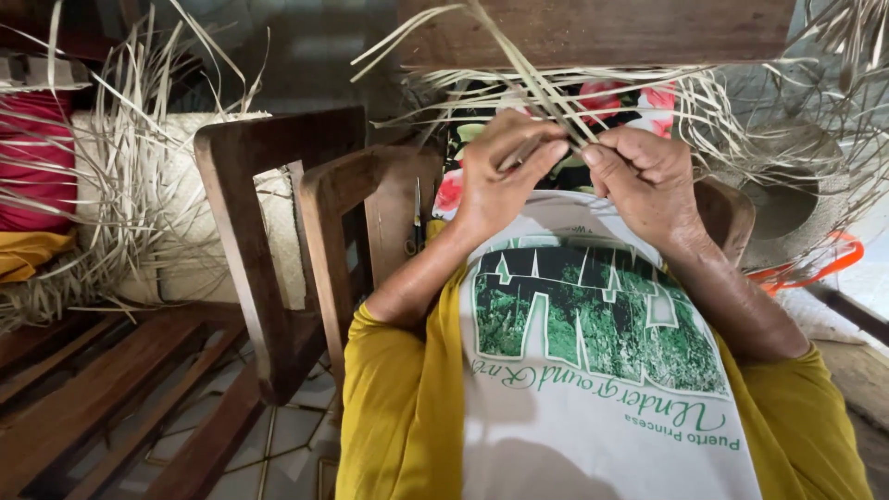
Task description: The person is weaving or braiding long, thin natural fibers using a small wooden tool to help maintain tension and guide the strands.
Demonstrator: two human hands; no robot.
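My left hand (pixel 500 171) and my right hand (pixel 648 176) are raised close together in front of my chest. Both pinch thin pale straw strips (pixel 537 88) that fan upward and outward from the fingertips. The strips belong to an unfinished woven piece (pixel 741 111) with loose ends spreading to the right. Below my hands lies my white and yellow shirt with a green print (pixel 593 315). A flowered cloth (pixel 639 97) shows behind the strips.
A dark wooden chair arm (pixel 333 213) stands left of me, with a second chair (pixel 250 167) beyond it. A woven piece with loose straw ends (pixel 139 204) rests on the left chair beside red cloth (pixel 37 157). A woven hat (pixel 787 194) sits at right. Tiled floor (pixel 287 426) below.
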